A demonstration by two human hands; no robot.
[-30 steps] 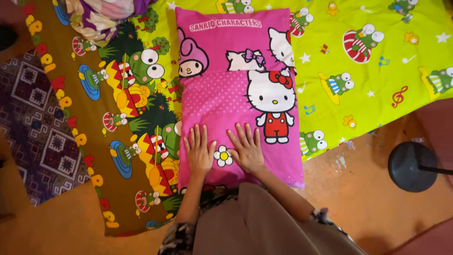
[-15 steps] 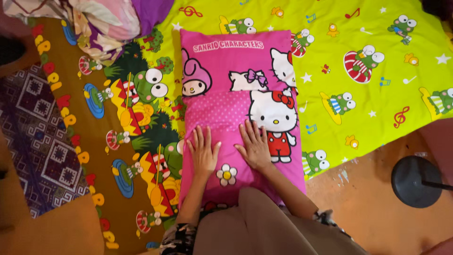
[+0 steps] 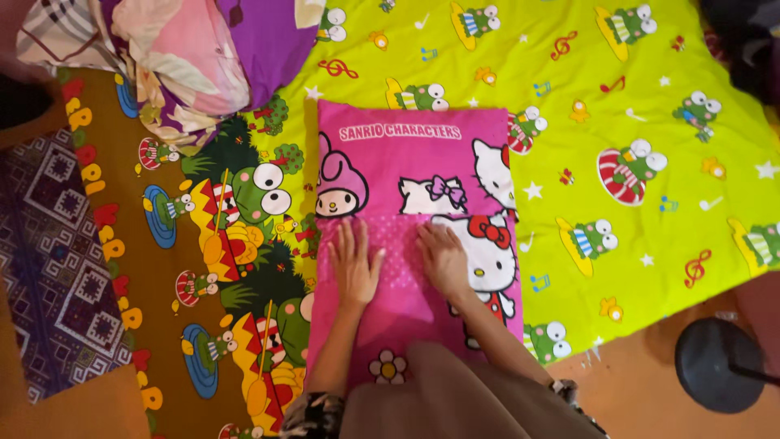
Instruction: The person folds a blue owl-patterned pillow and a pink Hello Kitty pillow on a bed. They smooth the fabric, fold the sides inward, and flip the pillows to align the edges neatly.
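On the lime-green cartoon-frog bedsheet lies a pink rectangular cartoon-print pillow; left hand and right hand rest flat on it, fingers spread, grasping nothing.

I see no packages, labels, signs or screens here, only printed bedding spread out under my view.

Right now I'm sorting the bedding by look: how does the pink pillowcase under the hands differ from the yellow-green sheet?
The pink pillowcase is a narrow rectangle; the yellow-green sheet spreads far wider beneath it. The pillowcase shows cat and rabbit cartoon figures; the sheet shows frogs, music notes and stars. Both hands, left and right, lie flat on the pillowcase; neither touches the sheet. Both fabrics are bright cartoon prints, laid flat.
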